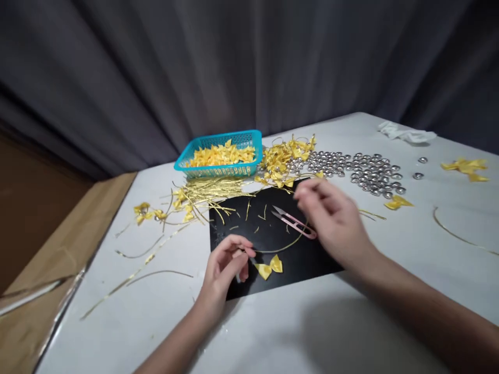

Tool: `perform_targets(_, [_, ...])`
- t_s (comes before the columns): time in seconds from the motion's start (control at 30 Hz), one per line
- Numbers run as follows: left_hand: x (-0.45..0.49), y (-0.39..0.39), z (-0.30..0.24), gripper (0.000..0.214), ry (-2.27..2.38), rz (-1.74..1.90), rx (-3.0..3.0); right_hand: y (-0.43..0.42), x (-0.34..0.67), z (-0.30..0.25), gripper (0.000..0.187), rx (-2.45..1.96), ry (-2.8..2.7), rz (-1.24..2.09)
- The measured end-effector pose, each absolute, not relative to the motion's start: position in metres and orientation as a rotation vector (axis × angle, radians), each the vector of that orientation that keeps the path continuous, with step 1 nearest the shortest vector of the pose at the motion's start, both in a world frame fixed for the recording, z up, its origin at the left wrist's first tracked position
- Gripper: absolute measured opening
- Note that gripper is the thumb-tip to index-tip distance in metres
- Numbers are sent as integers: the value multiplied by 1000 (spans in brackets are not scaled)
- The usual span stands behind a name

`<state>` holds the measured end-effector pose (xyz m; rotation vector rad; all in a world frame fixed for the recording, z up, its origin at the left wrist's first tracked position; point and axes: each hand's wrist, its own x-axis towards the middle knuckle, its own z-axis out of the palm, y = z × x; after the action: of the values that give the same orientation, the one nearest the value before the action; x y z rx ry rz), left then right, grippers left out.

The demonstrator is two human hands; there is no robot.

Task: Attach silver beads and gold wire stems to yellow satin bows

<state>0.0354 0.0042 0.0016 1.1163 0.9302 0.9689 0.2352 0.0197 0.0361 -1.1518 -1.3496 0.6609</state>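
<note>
My left hand (231, 264) is closed in a pinch on a thin gold cord (283, 249) above the black mat (234, 278). The cord curves up to my right hand (331, 215), whose fingers are pinched together and slightly blurred. A yellow ribbon bow (270, 267) lies on the mat just right of my left fingertips. Pink thread snips (293, 222) rest behind the cord, partly beside my right hand, with short gold cord scraps around them.
A teal basket (222, 170) full of yellow bows stands at the back. Gold cords (212, 191) lie before it. Finished-looking bow pieces (286, 156) and silver beads (374, 174) spread to its right. A crumpled white cloth (407, 133) sits far right. Loose cords (132, 280) lie left.
</note>
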Motion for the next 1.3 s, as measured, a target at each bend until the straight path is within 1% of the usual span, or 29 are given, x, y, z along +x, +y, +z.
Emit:
perform_targets(0.13, [43, -2, 4, 32, 1018, 1010, 1058, 3, 210, 26, 16, -1236, -1980, 437])
perform_targets(0.23, [49, -7, 7, 28, 1100, 1070, 899, -4, 201, 21, 19, -1325, -2178, 269])
perform_targets(0.33, [53, -10, 8, 27, 1125, 1119, 762, -5, 199, 17, 16, -1318, -2320, 162])
perform_targets(0.43, [53, -11, 7, 27, 1128, 1116, 714, -5, 197, 13, 12, -1280, -2397, 78])
perform_targets(0.57, [52, -8, 5, 28, 1149, 1134, 671, -5, 195, 12, 15, -1287, -2437, 34])
perform_targets(0.63, [51, -5, 5, 29, 1145, 1136, 655, -4, 195, 15, 18, -1284, -2424, 132])
perform_targets(0.77, [52, 0, 7, 33, 1134, 1183, 680, 2, 199, 24, 17, -1262, -2178, 605])
perform_targets(0.93, [47, 8, 10, 32, 1181, 1330, 675, 16, 208, 30, 13, -1256, -1949, 964])
perform_targets(1.0, [42, 12, 10, 29, 1180, 1375, 671, 22, 213, 31, 13, -1219, -1949, 1040])
perform_targets(1.1, [34, 21, 9, 26, 1173, 1473, 663, 30, 225, 30, 12, -1167, -1978, 1062])
perform_targets(1.23, [26, 31, 7, 23, 1211, 1574, 663, 39, 245, 24, 14, -1204, -1897, 1058])
perform_targets(1.3, [22, 35, 5, 20, 1230, 1610, 677, 42, 253, 22, 16, -1236, -1846, 1114])
